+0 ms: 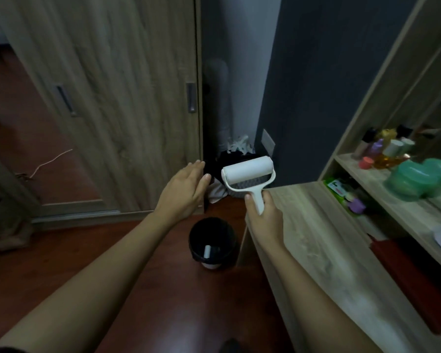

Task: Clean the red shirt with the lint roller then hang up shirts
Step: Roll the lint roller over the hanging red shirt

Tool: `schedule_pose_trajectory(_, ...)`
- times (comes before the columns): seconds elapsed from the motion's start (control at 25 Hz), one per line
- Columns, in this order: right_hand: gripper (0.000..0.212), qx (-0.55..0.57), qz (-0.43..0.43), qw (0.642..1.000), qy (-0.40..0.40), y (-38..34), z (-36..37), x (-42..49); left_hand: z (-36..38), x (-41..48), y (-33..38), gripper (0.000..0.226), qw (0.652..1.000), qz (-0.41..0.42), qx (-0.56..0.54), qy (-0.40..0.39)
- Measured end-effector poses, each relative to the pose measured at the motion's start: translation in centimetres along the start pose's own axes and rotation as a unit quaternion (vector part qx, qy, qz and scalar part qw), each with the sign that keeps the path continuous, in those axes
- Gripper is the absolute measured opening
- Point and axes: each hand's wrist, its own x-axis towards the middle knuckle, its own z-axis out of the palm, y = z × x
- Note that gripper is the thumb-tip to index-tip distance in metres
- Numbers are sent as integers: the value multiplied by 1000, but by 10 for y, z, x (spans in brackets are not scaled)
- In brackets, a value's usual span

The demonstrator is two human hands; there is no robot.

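The right hand (265, 220) holds a white lint roller (248, 175) by its handle, fingers (268, 197) wrapped around the grip and thumb along its left side, with the roll end raised and tilted so its right end sits higher. The roller hangs in the air just left of the near corner of a pale wooden surface (316, 250), which runs along the right side of the view. The left hand (186, 189) is empty, its fingers stretched out flat and close together, palm turned toward the roller and a little apart from it. Below the roller, on the dark red floor (150, 289), stands a small black bin (211, 242) with a white object lying inside it. Beyond the roller, in the corner by the dark wall, sits a laundry basket (242, 189) with dark and pale cloth (218, 193) spilling over its edge. A wood-grain wardrobe (117, 98) with two dark recessed handles stands to the left of the roller. To the right of the roller, past the wooden surface, open shelves (402, 207) carry small bottles (382, 149) and a green plastic container (418, 179). A strip of red (413, 284) lies low along the far edge of the surface under the shelves; whether it is the shirt cannot be told.
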Motion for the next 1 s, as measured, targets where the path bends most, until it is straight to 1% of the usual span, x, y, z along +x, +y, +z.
schedule_pose_trajectory(0.16,24,-3,-5,1000,2,-13,53,58,3,47,-56,71,999,-8,32,4)
schedule_pose_trajectory(0.24,25,-1,-15,1000,12,-16,79,99,6,84,-84,67,999,-11,53,4)
schedule_pose_trajectory(0.36,26,-3,-23,1000,-1,-22,109,166,7,143,-122,65,997,-19,68,9)
schedule_pose_trajectory(0.44,26,7,-17,1000,2,-28,127,216,4,187,-145,66,996,-20,84,-8)
schedule_pose_trajectory(0.52,26,10,-12,1000,10,-36,144,265,3,231,-166,69,991,-9,128,-30)
schedule_pose_trajectory(0.68,27,2,0,1000,14,-44,174,340,9,303,-203,80,975,52,204,-71)
schedule_pose_trajectory(0.8,26,-10,5,1000,18,-42,198,382,23,359,-234,72,960,92,249,-85)
schedule_pose_trajectory(0.88,26,-25,10,999,36,-42,213,410,32,403,-253,64,951,122,261,-115)
schedule_pose_trajectory(1.0,29,-50,25,996,66,-38,231,440,50,457,-279,56,919,194,314,-136)
